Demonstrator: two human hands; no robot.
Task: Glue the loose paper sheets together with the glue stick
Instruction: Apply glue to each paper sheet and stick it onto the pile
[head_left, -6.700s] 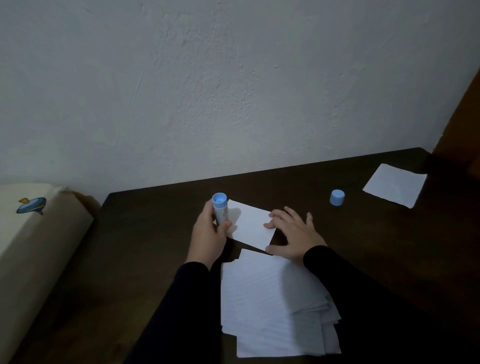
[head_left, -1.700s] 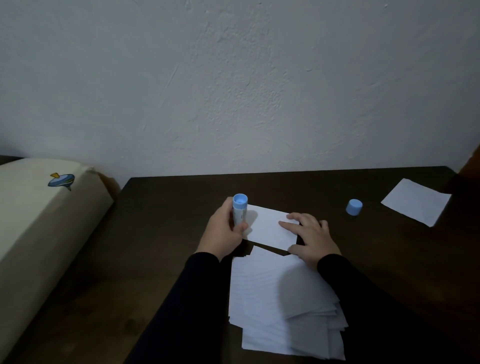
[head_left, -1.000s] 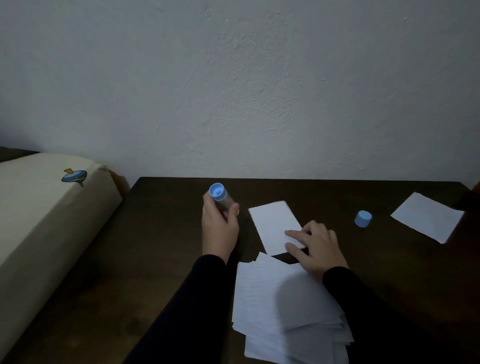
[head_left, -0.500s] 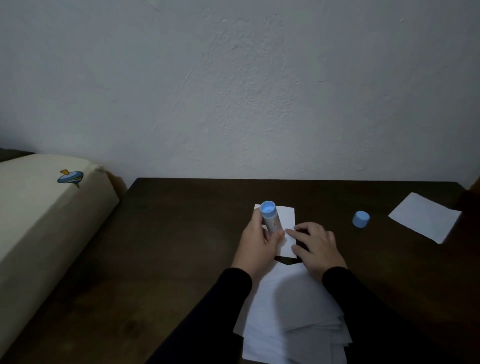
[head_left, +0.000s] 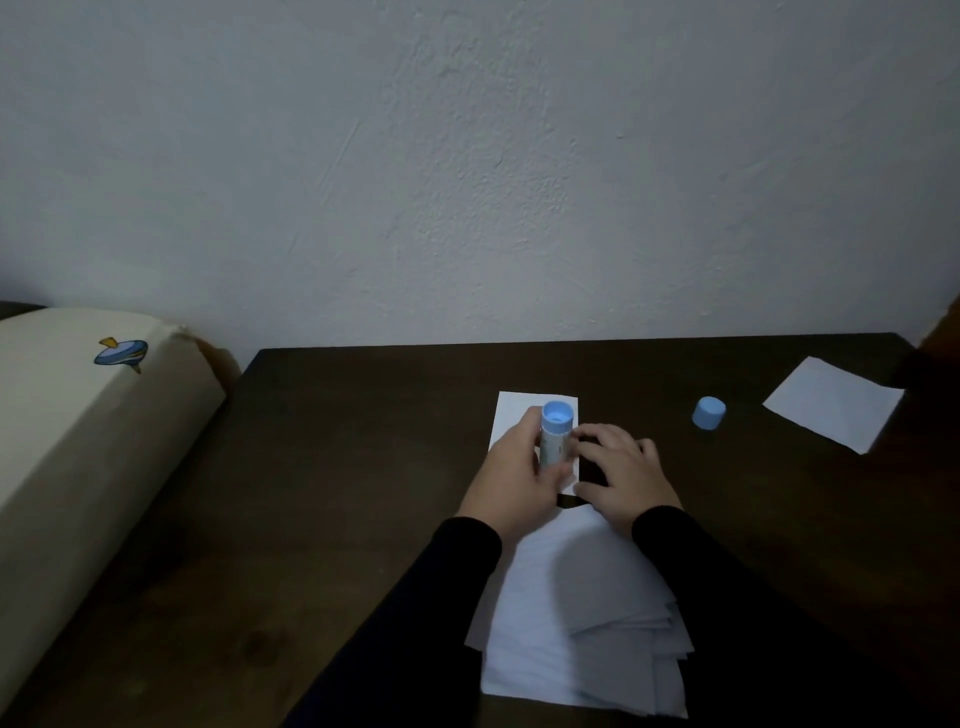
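Observation:
A small white paper sheet (head_left: 514, 415) lies lengthwise on the dark table (head_left: 337, 467). My left hand (head_left: 514, 478) grips the blue glue stick (head_left: 555, 434) with its lower end down on the sheet. My right hand (head_left: 623, 473) rests on the sheet's right edge, fingertips pressing it down. A stack of several loose white sheets (head_left: 576, 623) lies near me, partly under my dark sleeves. The glue stick's blue cap (head_left: 708, 413) stands alone to the right.
Another single white sheet (head_left: 836, 402) lies at the table's far right corner. A cream cushion or mattress edge with a spinning-top print (head_left: 122, 354) borders the table on the left. A pale plaster wall stands behind the table.
The small sheet was turned from crosswise to lengthwise. My left hand carried the glue stick from beside the sheet onto it, and it has since slid a little nearer over the paper.

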